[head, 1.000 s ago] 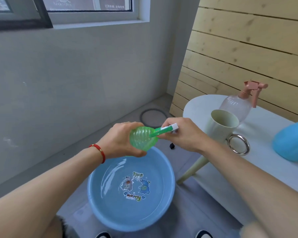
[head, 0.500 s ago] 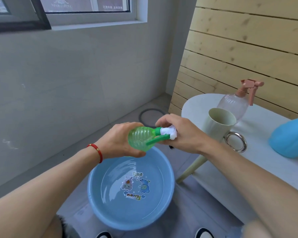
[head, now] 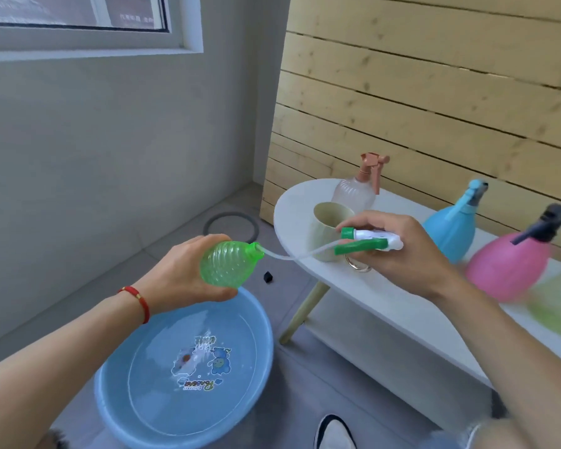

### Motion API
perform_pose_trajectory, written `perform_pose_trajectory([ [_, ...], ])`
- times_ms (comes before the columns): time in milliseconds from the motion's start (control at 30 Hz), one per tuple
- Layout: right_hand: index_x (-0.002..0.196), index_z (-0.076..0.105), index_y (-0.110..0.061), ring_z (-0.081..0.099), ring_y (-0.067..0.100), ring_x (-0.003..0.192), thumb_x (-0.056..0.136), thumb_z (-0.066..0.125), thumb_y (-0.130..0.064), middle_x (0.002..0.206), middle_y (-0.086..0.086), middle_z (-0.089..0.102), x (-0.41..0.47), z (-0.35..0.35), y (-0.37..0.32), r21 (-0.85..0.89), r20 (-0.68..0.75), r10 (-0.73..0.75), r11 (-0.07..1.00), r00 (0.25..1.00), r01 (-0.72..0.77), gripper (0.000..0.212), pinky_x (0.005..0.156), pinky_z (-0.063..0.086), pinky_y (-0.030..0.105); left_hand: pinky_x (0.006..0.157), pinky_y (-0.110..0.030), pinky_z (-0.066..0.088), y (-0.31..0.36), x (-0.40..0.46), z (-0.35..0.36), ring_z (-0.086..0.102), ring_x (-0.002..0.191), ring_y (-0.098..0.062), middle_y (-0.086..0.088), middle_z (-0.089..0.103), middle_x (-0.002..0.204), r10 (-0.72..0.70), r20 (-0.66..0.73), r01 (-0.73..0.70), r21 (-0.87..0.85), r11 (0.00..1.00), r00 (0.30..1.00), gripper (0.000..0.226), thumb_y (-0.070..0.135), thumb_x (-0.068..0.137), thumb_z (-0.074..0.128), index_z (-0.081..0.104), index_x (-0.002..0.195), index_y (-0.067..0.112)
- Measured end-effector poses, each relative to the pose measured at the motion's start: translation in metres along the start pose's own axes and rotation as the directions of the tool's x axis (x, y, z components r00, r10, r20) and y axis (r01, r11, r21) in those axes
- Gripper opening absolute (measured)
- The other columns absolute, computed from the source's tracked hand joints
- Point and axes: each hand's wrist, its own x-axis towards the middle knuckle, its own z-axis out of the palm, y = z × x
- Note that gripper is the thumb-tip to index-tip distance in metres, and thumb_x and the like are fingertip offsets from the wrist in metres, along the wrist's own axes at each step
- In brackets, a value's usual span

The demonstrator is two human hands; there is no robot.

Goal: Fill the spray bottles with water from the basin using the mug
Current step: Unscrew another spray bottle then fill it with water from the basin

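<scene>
white table [head: 363, 288] by plank wall [head: 434, 92] | dark ring [head: 230, 225], small black piece [head: 268, 276] on floor

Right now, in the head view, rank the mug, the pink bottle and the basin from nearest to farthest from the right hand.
1. mug: on the table, just behind the right hand.
2. pink bottle: farther right on the table.
3. basin: down on the floor, lower left.

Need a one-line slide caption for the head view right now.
Left hand holds green bottle over basin; right hand pulls out its sprayer head.
</scene>
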Motion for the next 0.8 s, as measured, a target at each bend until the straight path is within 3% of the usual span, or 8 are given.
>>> perform_pose_trajectory([
  [100, 0.106, 0.075, -0.020, 0.069, 0.012, 0.092, 0.086, 0.081, -0.013, 0.100, -0.009, 0.076, -0.031, -0.032, 0.014, 0.037, -0.108, 0.055, 0.998, 0.993, -0.051, 0.022, 0.080, 0.054, 0.027, 0.096, -0.025, 0.045, 0.015, 0.008, 0.010, 0.059, 0.110, -0.008, 0.013, 0.063, 0.121, 0.014, -0.011, -0.015, -0.027, 1.000, 1.000, 0.090, 0.068, 0.054, 0.076, 0.055, 0.135, 0.034],
  [233, 0.115, 0.070, -0.024, 0.066, 0.005, 0.101, 0.087, 0.078, -0.022, 0.107, -0.018, 0.072, -0.071, -0.064, 0.039, 0.040, -0.293, 0.122, 0.993, 0.948, -0.115, 0.029, 0.083, 0.051, 0.014, 0.093, -0.021, 0.040, 0.028, 0.015, 0.019, 0.057, 0.111, -0.007, 0.014, 0.062, 0.123, 0.030, -0.009, -0.030, -0.040, 0.999, 1.000, 0.089, 0.065, 0.054, 0.077, 0.055, 0.135, 0.035],
  [333, 0.123, 0.068, -0.025, 0.065, 0.011, 0.105, 0.085, 0.081, -0.008, 0.109, -0.011, 0.070, -0.093, -0.074, 0.062, -0.147, -0.317, 0.097, 0.978, 0.943, -0.150, 0.044, 0.089, 0.051, 0.022, 0.092, -0.024, 0.041, 0.032, 0.018, 0.023, 0.057, 0.109, -0.009, 0.012, 0.063, 0.121, 0.020, -0.020, -0.020, -0.017, 1.000, 1.000, 0.084, 0.048, 0.060, 0.092, 0.056, 0.135, 0.031],
  [467, 0.135, 0.063, -0.022, 0.058, 0.023, 0.098, 0.077, 0.077, 0.009, 0.112, 0.001, 0.058, -0.099, -0.068, 0.095, -0.513, -0.195, 0.053, 0.846, 0.979, -0.148, 0.068, 0.073, 0.056, 0.044, 0.091, -0.026, 0.041, 0.031, 0.018, 0.026, 0.058, 0.108, -0.011, 0.014, 0.063, 0.119, -0.008, -0.009, 0.008, -0.005, 1.000, 1.000, 0.080, 0.039, 0.065, 0.094, 0.056, 0.135, 0.032],
  [567, 0.142, 0.058, -0.020, 0.059, 0.027, 0.101, 0.069, 0.076, 0.019, 0.112, 0.003, 0.046, -0.091, -0.053, 0.118, -0.641, -0.066, 0.094, 0.759, 0.993, -0.114, 0.085, 0.063, 0.056, 0.039, 0.091, -0.025, 0.042, 0.027, 0.017, 0.029, 0.059, 0.109, -0.011, 0.014, 0.063, 0.119, -0.013, 0.025, 0.013, -0.008, 1.000, 1.000, 0.078, 0.040, 0.064, 0.094, 0.057, 0.132, 0.034],
  [700, 0.153, 0.037, -0.031, 0.044, 0.018, 0.103, 0.073, 0.060, 0.023, 0.116, -0.004, 0.036, -0.083, -0.045, 0.147, -0.734, 0.084, 0.184, 0.676, 0.979, -0.064, 0.100, 0.075, 0.055, 0.041, 0.091, -0.026, 0.042, 0.024, 0.014, 0.030, 0.059, 0.109, -0.012, 0.013, 0.063, 0.120, -0.022, 0.047, 0.022, 0.005, 1.000, 0.999, 0.078, 0.040, 0.064, 0.094, 0.057, 0.132, 0.035],
  [800, 0.159, 0.026, -0.033, 0.043, 0.020, 0.112, 0.070, 0.057, 0.025, 0.124, -0.005, 0.036, -0.084, -0.047, 0.150, -0.734, 0.132, 0.229, 0.676, 0.964, -0.060, 0.110, 0.085, 0.054, 0.042, 0.091, -0.028, 0.043, 0.022, 0.014, 0.029, 0.059, 0.108, -0.013, 0.013, 0.063, 0.118, -0.029, 0.052, 0.028, 0.012, 1.000, 0.998, 0.078, 0.043, 0.064, 0.093, 0.056, 0.132, 0.035],
])
